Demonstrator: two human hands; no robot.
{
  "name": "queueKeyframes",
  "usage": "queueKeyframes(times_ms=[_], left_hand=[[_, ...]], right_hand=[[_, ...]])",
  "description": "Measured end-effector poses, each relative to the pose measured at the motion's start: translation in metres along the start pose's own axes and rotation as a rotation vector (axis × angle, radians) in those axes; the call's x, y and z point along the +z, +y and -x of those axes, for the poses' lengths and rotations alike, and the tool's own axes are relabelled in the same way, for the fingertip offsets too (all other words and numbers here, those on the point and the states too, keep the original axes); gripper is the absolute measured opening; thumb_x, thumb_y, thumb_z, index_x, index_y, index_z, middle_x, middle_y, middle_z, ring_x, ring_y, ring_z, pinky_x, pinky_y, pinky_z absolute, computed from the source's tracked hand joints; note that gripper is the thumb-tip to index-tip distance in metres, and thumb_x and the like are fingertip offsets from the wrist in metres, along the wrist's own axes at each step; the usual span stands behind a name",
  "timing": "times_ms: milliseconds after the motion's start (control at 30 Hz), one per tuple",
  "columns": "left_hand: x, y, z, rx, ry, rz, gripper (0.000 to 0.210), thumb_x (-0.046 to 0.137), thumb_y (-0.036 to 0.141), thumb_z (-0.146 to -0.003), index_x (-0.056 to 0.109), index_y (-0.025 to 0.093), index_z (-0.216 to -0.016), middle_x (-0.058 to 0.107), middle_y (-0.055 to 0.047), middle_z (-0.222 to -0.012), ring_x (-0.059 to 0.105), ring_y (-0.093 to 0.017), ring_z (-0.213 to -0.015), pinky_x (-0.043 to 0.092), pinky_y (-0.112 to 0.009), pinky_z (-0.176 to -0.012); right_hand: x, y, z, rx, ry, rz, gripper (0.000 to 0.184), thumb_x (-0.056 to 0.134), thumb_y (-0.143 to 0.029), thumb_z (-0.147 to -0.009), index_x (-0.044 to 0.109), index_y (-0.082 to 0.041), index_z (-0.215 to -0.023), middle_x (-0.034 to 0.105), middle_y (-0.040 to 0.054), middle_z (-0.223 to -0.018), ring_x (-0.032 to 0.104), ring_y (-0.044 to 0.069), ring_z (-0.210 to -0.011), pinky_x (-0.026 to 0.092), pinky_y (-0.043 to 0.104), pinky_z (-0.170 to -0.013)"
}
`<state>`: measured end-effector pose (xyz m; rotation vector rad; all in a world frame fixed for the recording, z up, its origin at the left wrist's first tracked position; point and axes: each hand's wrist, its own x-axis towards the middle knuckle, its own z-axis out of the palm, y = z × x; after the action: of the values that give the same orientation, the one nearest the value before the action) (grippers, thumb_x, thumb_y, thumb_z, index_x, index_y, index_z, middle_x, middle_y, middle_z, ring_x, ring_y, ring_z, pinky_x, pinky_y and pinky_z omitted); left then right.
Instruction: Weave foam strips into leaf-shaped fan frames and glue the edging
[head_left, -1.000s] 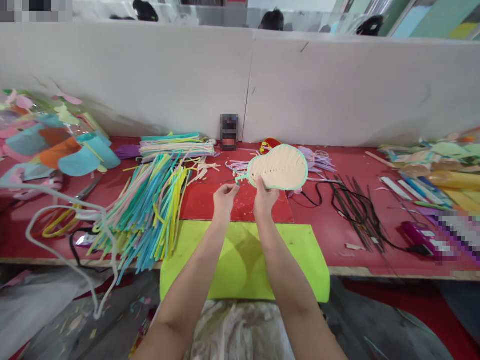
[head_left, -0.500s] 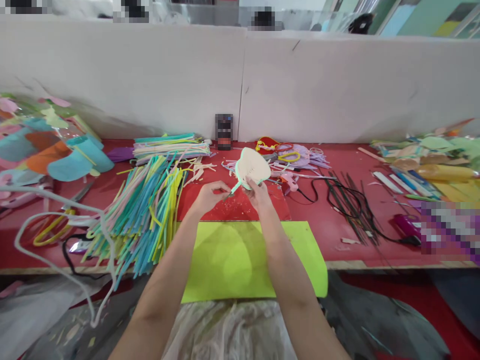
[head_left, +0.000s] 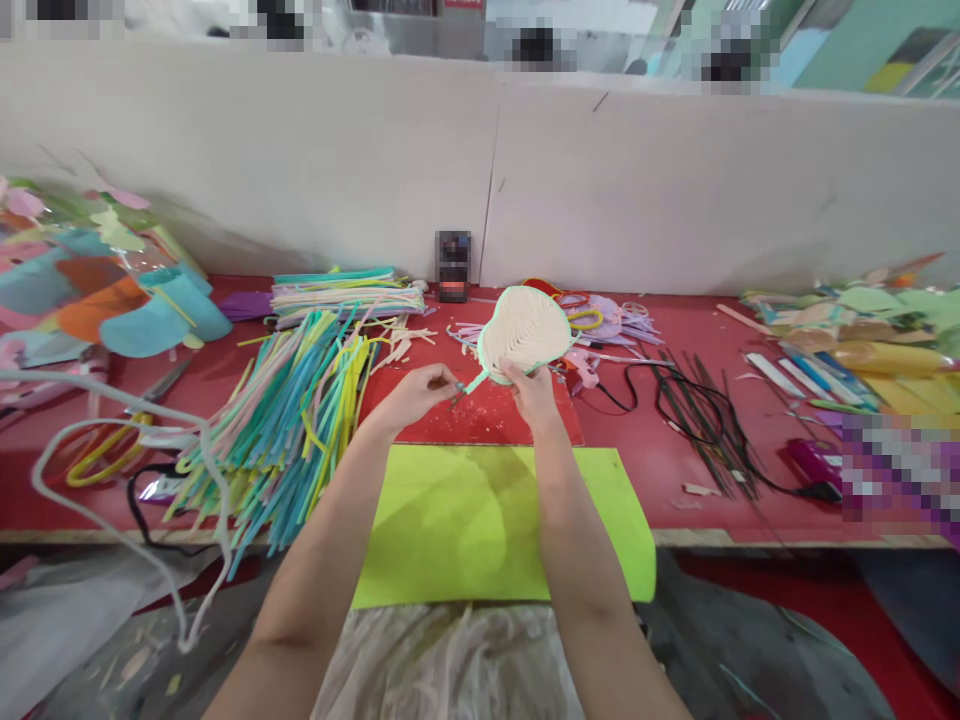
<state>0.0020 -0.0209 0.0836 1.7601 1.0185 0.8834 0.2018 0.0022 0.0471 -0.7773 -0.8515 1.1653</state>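
Note:
A small cream hand fan point(head_left: 525, 325) with a mint-green edge is held up over the red mat point(head_left: 480, 425), its broad face toward me. My right hand point(head_left: 534, 392) grips the lower edge of the fan, thumb on its face. At the lower left of the fan, my left hand point(head_left: 427, 392) is closed in a pinch at the tip of the short mint-green handle point(head_left: 474, 384). Something thin and dark shows at those fingertips, too small to make out. A yellow-green sheet point(head_left: 465, 540) lies under my forearms.
Fuzzy coloured stems point(head_left: 277, 420) lie heaped at left, beside yellow-handled scissors point(head_left: 105, 455). A phone point(head_left: 453, 266) leans against the white partition point(head_left: 300, 160). Right of the mat are a pink glue gun point(head_left: 583, 370), a black cord point(head_left: 634, 385) and dark thin rods point(head_left: 694, 420).
The fan has moved slightly right and turned, so more of its ribbed face shows. My right hand has shifted right with it. My left hand keeps its pinch at the handle tip.

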Motion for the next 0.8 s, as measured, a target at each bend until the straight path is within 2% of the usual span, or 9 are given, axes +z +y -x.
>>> queueKeyframes(times_ms=[100,233,367,600,800], left_hand=[[0.002,0.004,0.000,-0.029,0.131,-0.189,0.015,0.057,0.031,-0.076,0.058,0.018,-0.070,0.063,-0.003,-0.070,0.057,-0.015,-0.066,0.043,-0.027,-0.066],[0.013,0.016,0.005,-0.014,0.341,-0.579,0.008,0.054,0.023,-0.079,0.057,0.019,-0.073,0.063,-0.005,-0.077,0.056,-0.017,-0.067,0.038,-0.028,-0.063],[0.028,0.027,0.009,0.023,0.457,-0.820,0.011,0.047,0.021,-0.085,0.057,0.019,-0.080,0.061,-0.007,-0.083,0.056,-0.018,-0.068,0.036,-0.029,-0.061],[0.043,0.022,0.004,0.056,0.573,-0.904,0.018,0.042,0.023,-0.089,0.057,0.019,-0.080,0.060,-0.008,-0.081,0.056,-0.023,-0.083,0.036,-0.034,-0.077],[0.053,0.010,0.006,0.107,0.607,-0.855,0.026,0.036,0.025,-0.092,0.061,0.018,-0.096,0.061,-0.011,-0.090,0.056,-0.023,-0.089,0.037,-0.035,-0.082]], right_hand=[[0.001,0.000,0.001,-0.083,0.033,0.143,0.033,0.076,-0.028,-0.057,0.069,-0.016,-0.087,0.072,0.0036,-0.094,0.066,0.019,-0.089,0.052,0.033,-0.084],[0.004,0.000,0.004,-0.164,0.091,0.318,0.031,0.073,-0.031,-0.061,0.070,-0.014,-0.087,0.072,0.0043,-0.094,0.065,0.020,-0.092,0.050,0.034,-0.088],[0.009,-0.001,0.010,-0.252,0.129,0.408,0.029,0.071,-0.033,-0.065,0.070,-0.016,-0.089,0.072,0.0042,-0.096,0.065,0.020,-0.094,0.048,0.033,-0.091],[0.015,0.000,0.017,-0.320,0.263,0.452,0.030,0.068,-0.036,-0.067,0.070,-0.016,-0.090,0.071,0.0070,-0.101,0.065,0.022,-0.096,0.047,0.035,-0.092],[0.020,0.003,0.017,-0.255,0.291,0.368,0.034,0.067,-0.039,-0.068,0.069,-0.015,-0.092,0.069,0.0095,-0.105,0.064,0.022,-0.098,0.048,0.034,-0.092]])
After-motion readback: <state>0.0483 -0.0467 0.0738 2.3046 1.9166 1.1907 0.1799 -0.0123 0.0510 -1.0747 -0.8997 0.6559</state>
